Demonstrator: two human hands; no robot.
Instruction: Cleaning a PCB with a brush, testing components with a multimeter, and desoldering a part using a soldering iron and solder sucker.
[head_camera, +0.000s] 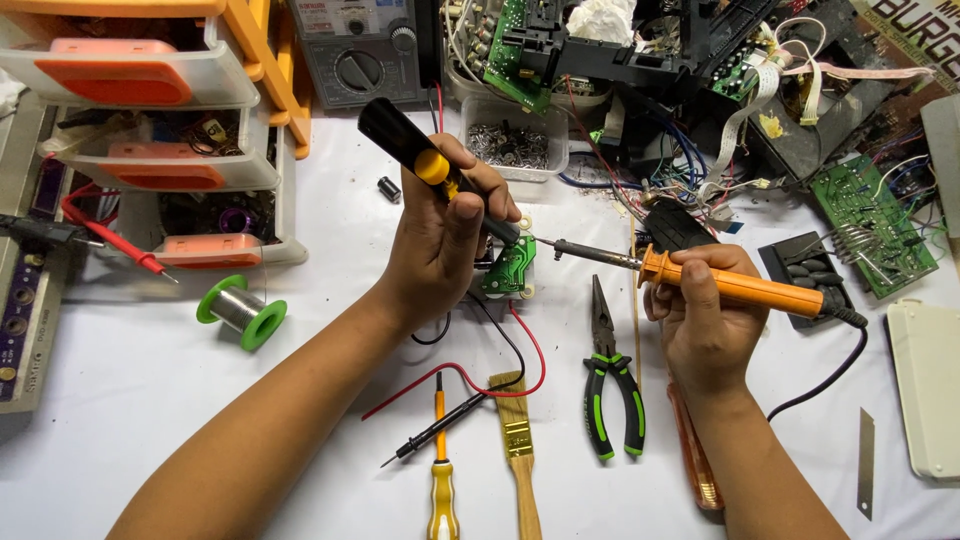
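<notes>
- your left hand (440, 240) has its fingers closed around a black and yellow desoldering pump (425, 160), tilted, its nozzle down at the small green circuit board (512, 268).
- your right hand (700, 310) grips the orange handle of the soldering iron (720, 282), fingers wrapped tight; the iron lies almost level, its tip pointing left toward the board.
- the board sits on the white desk (150, 380), between your two hands, with red and black wires running from it.
- i think it is good to keep the iron tip and pump nozzle close on the same joint.
- the green pliers (610, 380) and the brush (518, 440) lie near, below the board; keep your wrists clear of them.
</notes>
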